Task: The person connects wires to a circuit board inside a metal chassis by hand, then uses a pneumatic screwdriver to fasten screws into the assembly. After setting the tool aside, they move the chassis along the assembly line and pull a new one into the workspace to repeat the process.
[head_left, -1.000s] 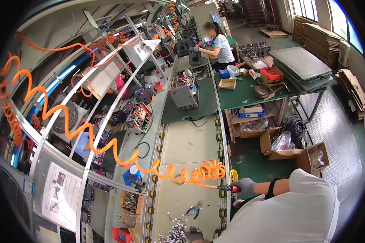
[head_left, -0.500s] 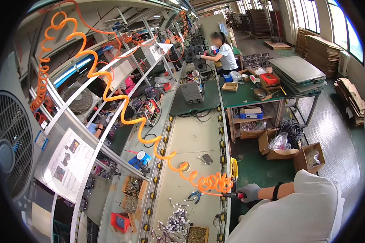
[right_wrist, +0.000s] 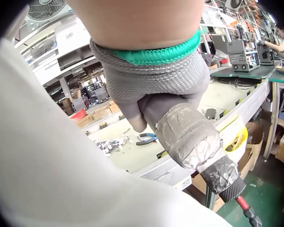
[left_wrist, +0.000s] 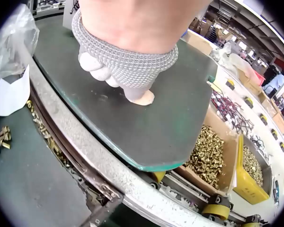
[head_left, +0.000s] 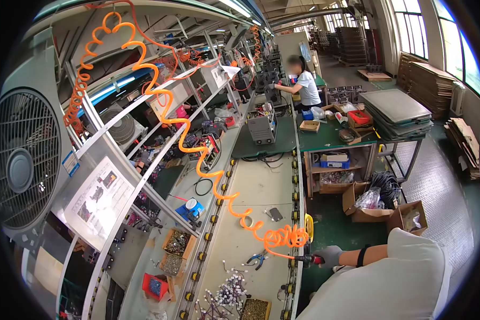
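Observation:
My gloved right hand (head_left: 329, 257) grips a tape-wrapped power screwdriver (right_wrist: 187, 135) beside the right rail of the line. Its red-banded bit (right_wrist: 246, 205) points down and away. An orange coiled hose (head_left: 285, 237) runs to the tool in the head view. The gloved left hand (left_wrist: 125, 71) is over a dark green board (left_wrist: 170, 132) in the left wrist view, its thumb tip bare and right at the surface. The wrist and glove hide most of its fingers, so I cannot tell whether they hold anything. In the head view that hand is not seen.
Blue-handled cutters (head_left: 258, 260) and a heap of wire connectors (head_left: 232, 290) lie on the line. A carton of brass fasteners (left_wrist: 206, 156) adjoins a yellow bin (left_wrist: 251, 189). Farther along stands a grey metal-cased machine (head_left: 262, 130); beyond, a person (head_left: 306, 88) works.
The head view has swung, bringing the large fan and fastener carton into sight. My left hand, earlier by the wire connectors, has left the head view. The right hand still holds the screwdriver.

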{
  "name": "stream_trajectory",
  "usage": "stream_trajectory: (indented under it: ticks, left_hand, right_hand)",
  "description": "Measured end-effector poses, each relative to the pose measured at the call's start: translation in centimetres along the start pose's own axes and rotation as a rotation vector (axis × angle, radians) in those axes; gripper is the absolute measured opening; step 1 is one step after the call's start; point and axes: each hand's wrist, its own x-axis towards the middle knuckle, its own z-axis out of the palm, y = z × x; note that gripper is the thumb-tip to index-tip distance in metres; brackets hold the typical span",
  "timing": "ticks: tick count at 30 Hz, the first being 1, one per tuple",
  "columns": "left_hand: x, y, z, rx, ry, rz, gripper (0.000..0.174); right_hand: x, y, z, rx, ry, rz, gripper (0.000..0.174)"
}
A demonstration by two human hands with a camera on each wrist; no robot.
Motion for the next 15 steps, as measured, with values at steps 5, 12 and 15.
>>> stream_trajectory:
  ticks: [5, 12, 15]
  left_hand:
    - [-4.9, -6.5, -8.4, 0.206, 0.183, -0.096, 0.032]
    - [-10.1, -8.3, -9.0, 0.505, 0.284, -0.162, 0.034]
    - [-11.8, -6.9, -6.8, 0.634, 0.301, -0.161, 0.035]
  right_hand:
    - [-0.9, -0.1, -1.9, -0.012, 0.001, 0.044, 0.040]
    - [-0.7, 0.6, -2.0, -0.024, 0.033, 0.116, 0.042]
    - [-0.9, 1.6, -1.8, -0.012, 0.055, 0.120, 0.043]
